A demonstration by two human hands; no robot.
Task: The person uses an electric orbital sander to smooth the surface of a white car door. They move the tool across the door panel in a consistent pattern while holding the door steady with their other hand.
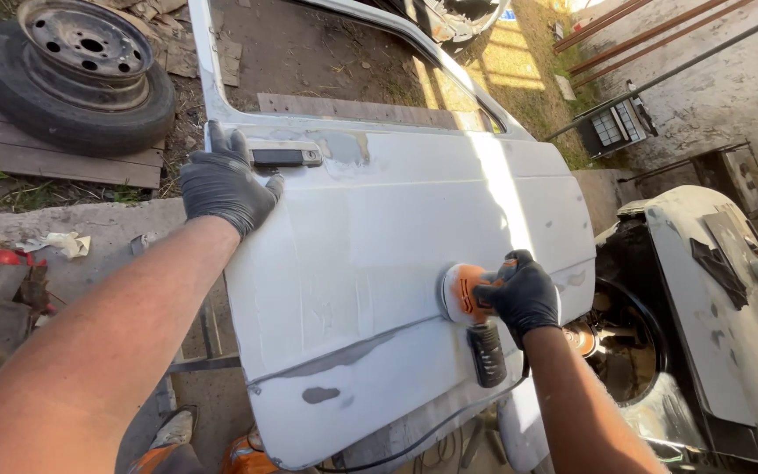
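Sander (467,298) in right hand (524,294)

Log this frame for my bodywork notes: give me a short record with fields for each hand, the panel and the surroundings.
left hand: gloved left hand pressed flat on the door's edge beside the black door handle
right hand: gloved right hand gripping an orange sander
sander: pad against the white car door
surroundings: spare wheel on wooden planks
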